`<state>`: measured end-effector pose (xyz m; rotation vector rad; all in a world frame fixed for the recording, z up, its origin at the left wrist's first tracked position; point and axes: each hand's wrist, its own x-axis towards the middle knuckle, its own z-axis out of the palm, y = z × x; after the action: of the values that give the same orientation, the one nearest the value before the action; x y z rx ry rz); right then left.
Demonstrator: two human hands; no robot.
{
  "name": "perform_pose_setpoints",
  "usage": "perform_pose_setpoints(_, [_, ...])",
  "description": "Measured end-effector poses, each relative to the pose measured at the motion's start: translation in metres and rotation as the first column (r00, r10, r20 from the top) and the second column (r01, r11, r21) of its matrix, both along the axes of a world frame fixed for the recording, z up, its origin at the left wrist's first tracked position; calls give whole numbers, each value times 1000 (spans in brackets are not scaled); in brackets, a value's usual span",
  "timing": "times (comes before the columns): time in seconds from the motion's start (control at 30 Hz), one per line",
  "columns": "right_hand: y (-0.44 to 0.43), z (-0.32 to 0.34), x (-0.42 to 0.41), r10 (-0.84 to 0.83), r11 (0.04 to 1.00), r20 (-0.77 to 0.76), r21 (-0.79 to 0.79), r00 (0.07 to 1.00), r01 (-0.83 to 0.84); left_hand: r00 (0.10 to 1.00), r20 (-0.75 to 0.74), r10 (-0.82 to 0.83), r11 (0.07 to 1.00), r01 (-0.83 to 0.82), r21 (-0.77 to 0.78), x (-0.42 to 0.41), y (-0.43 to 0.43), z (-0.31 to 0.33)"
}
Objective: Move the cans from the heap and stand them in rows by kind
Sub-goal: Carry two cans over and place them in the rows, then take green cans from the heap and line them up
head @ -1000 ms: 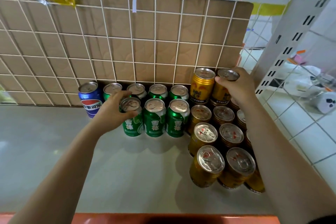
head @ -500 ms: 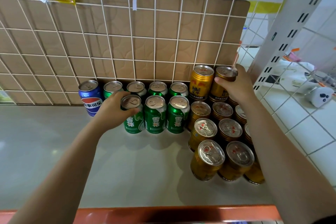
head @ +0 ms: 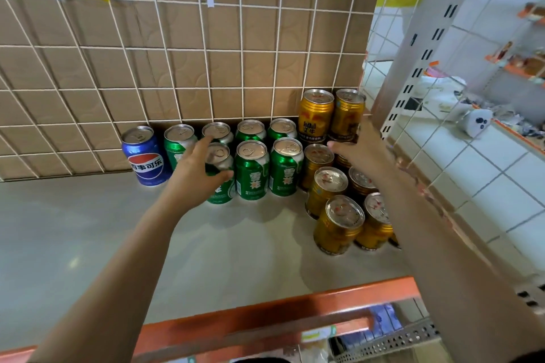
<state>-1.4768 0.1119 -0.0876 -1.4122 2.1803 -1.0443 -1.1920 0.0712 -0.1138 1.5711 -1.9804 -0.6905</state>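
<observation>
Green cans stand in two rows against the back grid. My left hand [head: 194,177] lies loosely around the front-left green can [head: 219,193], thumb across its front and fingers stretched past its top. To the right, gold cans [head: 339,224] stand in rows. Two tall gold cans sit raised at the back, one [head: 315,115] on the left and one [head: 348,116] on the right. My right hand [head: 361,152] hovers just below the right one, fingers relaxed and holding nothing. A single blue Pepsi can [head: 146,156] stands at the left end.
The cans stand on a pale shelf [head: 88,230] with an orange front edge [head: 265,312]. Behind them is a wire grid backed by cardboard [head: 177,53]. A white slotted upright [head: 413,53] and wire mesh close the right side.
My right hand has let go of the back-right gold can and dropped lower. My left hand's grip on the green can has loosened, fingers straightening. The camera has moved closer.
</observation>
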Motion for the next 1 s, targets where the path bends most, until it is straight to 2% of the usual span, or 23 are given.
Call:
perform_pose_setpoints(0.23, [42,-7,32,-26,986,-99,160,995,41,996,83,-34,997,40,-69,3,19,-7])
perform_pose_setpoints(0.5, [106,4,83,137,973,-278,218,951,-76,984,163,-68,981,95,-167,18,79,-6])
perform_pose_setpoints(0.6, [132,-3,108,227,966,-379,202,897,-159,976,218,3,989,29,-147,34,115,-7])
perform_pose_setpoints(0.73, [163,-20,157,321,945,-400,190,858,-265,957,266,118,990,-92,-110,73,172,-11])
perform_pose_setpoints(0.87, [191,-38,219,455,889,-385,146,803,-434,937,236,257,966,-240,-101,139,224,-14])
perform_pose_setpoints(1.0, [209,-46,287,580,800,-395,110,712,-590,876,146,460,888,-449,-105,220,277,-17])
